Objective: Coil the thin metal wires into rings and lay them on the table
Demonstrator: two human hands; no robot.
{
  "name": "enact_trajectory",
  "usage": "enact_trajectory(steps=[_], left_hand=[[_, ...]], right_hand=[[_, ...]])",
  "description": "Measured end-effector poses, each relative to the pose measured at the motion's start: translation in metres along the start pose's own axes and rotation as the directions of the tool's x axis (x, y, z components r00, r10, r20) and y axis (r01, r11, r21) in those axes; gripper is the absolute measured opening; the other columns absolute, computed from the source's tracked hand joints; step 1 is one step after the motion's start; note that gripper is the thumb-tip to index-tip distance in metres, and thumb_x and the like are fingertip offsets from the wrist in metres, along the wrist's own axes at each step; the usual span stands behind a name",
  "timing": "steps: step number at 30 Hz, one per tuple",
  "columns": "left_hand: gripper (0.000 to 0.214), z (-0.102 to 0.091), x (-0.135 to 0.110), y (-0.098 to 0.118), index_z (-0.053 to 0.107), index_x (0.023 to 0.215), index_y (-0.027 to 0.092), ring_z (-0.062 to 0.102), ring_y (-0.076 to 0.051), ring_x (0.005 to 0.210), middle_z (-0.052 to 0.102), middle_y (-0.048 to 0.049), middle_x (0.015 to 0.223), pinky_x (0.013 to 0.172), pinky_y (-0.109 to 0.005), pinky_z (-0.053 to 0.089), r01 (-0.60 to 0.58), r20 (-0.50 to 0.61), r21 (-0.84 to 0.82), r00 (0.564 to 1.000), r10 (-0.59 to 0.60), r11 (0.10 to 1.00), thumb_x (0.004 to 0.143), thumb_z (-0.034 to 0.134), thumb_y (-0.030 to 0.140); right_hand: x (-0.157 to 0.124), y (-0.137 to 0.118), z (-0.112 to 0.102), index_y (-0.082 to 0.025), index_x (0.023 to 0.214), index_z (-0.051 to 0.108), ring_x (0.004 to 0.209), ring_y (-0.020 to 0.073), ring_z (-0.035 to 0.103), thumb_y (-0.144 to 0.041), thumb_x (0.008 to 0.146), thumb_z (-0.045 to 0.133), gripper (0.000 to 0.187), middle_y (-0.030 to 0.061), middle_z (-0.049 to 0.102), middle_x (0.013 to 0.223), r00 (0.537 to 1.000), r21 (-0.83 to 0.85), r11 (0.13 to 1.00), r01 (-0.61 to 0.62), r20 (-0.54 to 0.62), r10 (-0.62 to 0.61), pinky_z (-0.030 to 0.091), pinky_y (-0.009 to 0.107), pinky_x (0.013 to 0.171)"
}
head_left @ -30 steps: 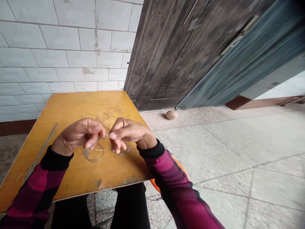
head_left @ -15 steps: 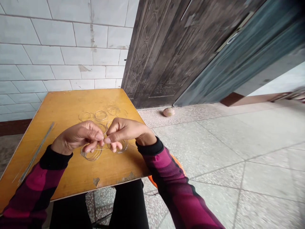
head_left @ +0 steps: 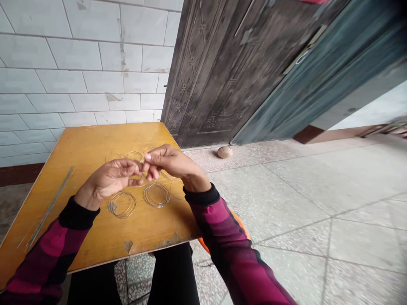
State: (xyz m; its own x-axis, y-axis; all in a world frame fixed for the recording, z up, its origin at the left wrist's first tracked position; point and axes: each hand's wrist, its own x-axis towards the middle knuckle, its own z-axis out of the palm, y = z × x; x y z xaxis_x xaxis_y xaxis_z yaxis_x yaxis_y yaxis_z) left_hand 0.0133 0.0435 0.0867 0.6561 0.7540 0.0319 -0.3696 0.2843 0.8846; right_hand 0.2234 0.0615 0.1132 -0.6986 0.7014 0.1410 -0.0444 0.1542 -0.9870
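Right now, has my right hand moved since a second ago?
Yes, your right hand has shifted forward, closer to the far edge of the table.

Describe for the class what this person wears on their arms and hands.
The left hand and right hand are bare, with no gloves. Each arm wears a long sleeve in magenta and dark blocks: left sleeve, right sleeve. Each ends in a plain black cuff: left cuff, right cuff.
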Motion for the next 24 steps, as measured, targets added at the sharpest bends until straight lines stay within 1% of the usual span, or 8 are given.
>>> enact_trajectory(steps=[6, 11, 12, 14, 16, 17, 21, 24], left_hand=[[0.021, -0.004, 0.009, -0.006, 0.072, 0.065, 0.013, 0.061, -0.014, 0.081, 0.068, -0.0059, 0.087, 0.072, -0.024, 0.049, -0.180, -0.175, -0.052, 0.970, 0.169, 0.982, 0.063, 0.090, 0.024], [0.022, -0.006, 0.010, -0.001, 0.068, 0.063, 0.012, 0.058, -0.010, 0.073, 0.063, -0.0025, 0.077, 0.069, -0.021, 0.048, -0.294, -0.296, -0.158, 0.925, 0.239, 0.943, 0.062, 0.090, 0.016], [0.022, -0.007, 0.010, 0.001, 0.067, 0.064, 0.012, 0.057, -0.009, 0.072, 0.063, -0.0014, 0.077, 0.068, -0.021, 0.047, -0.308, -0.325, -0.184, 0.915, 0.237, 0.933, 0.062, 0.089, 0.015], [0.021, -0.007, 0.009, 0.004, 0.067, 0.065, 0.012, 0.056, -0.008, 0.070, 0.062, -0.0001, 0.076, 0.067, -0.020, 0.047, -0.336, -0.377, -0.196, 0.893, 0.246, 0.921, 0.063, 0.088, 0.013], [0.021, -0.006, 0.009, 0.006, 0.067, 0.065, 0.012, 0.056, -0.008, 0.070, 0.062, 0.0002, 0.074, 0.067, -0.020, 0.046, -0.375, -0.410, -0.139, 0.864, 0.291, 0.917, 0.064, 0.088, 0.014], [0.020, -0.006, 0.009, 0.006, 0.068, 0.065, 0.012, 0.056, -0.008, 0.070, 0.062, 0.0000, 0.074, 0.067, -0.020, 0.046, -0.390, -0.416, -0.098, 0.852, 0.318, 0.916, 0.064, 0.088, 0.014], [0.018, -0.004, 0.010, 0.001, 0.071, 0.070, 0.012, 0.055, -0.009, 0.068, 0.064, -0.0011, 0.071, 0.068, -0.021, 0.046, -0.378, -0.372, 0.011, 0.858, 0.355, 0.926, 0.068, 0.087, 0.020], [0.019, -0.003, 0.009, -0.002, 0.072, 0.071, 0.012, 0.054, -0.010, 0.066, 0.064, -0.0014, 0.069, 0.068, -0.021, 0.047, -0.365, -0.335, -0.001, 0.877, 0.344, 0.931, 0.068, 0.087, 0.024]], right_hand=[[0.011, 0.013, 0.002, -0.013, 0.083, 0.068, 0.053, 0.0106, 0.067, -0.060, 0.087, 0.062, 0.047, -0.0035, 0.061, 0.050, 0.994, 0.022, 0.999, 0.036, -0.106, -0.033, 0.047, 0.020, 0.053], [0.018, 0.018, 0.004, -0.016, 0.122, 0.059, 0.072, 0.0121, 0.069, -0.055, 0.093, 0.056, 0.048, 0.0020, 0.069, 0.079, 0.963, -0.053, 0.988, 0.148, -0.220, -0.156, 0.054, 0.024, 0.065], [0.017, 0.018, 0.005, -0.019, 0.127, 0.056, 0.083, 0.0138, 0.068, -0.051, 0.093, 0.058, 0.047, 0.0050, 0.069, 0.092, 0.919, -0.148, 0.970, 0.191, -0.320, -0.230, 0.055, 0.027, 0.071], [0.013, 0.019, 0.011, -0.022, 0.128, 0.056, 0.099, 0.0179, 0.063, -0.041, 0.091, 0.063, 0.042, 0.0083, 0.064, 0.108, 0.738, -0.424, 0.872, 0.243, -0.504, -0.450, 0.055, 0.033, 0.082], [0.007, 0.023, 0.022, -0.023, 0.122, 0.061, 0.099, 0.0199, 0.058, -0.032, 0.094, 0.059, 0.030, 0.0075, 0.061, 0.101, 0.550, -0.672, 0.706, 0.225, -0.510, -0.661, 0.052, 0.037, 0.086], [0.004, 0.026, 0.029, -0.023, 0.120, 0.063, 0.091, 0.0186, 0.058, -0.027, 0.096, 0.054, 0.026, 0.0052, 0.060, 0.091, 0.531, -0.736, 0.635, 0.237, -0.449, -0.719, 0.052, 0.037, 0.084], [-0.003, 0.041, 0.055, -0.023, 0.143, 0.047, 0.069, 0.0135, 0.055, -0.018, 0.097, 0.049, 0.046, -0.0003, 0.059, 0.079, 0.732, -0.743, 0.581, 0.331, -0.187, -0.655, 0.052, 0.029, 0.072], [-0.001, 0.049, 0.062, -0.021, 0.150, 0.037, 0.064, 0.0122, 0.054, -0.019, 0.097, 0.048, 0.054, -0.0010, 0.062, 0.079, 0.769, -0.744, 0.596, 0.301, -0.181, -0.613, 0.051, 0.028, 0.070]])
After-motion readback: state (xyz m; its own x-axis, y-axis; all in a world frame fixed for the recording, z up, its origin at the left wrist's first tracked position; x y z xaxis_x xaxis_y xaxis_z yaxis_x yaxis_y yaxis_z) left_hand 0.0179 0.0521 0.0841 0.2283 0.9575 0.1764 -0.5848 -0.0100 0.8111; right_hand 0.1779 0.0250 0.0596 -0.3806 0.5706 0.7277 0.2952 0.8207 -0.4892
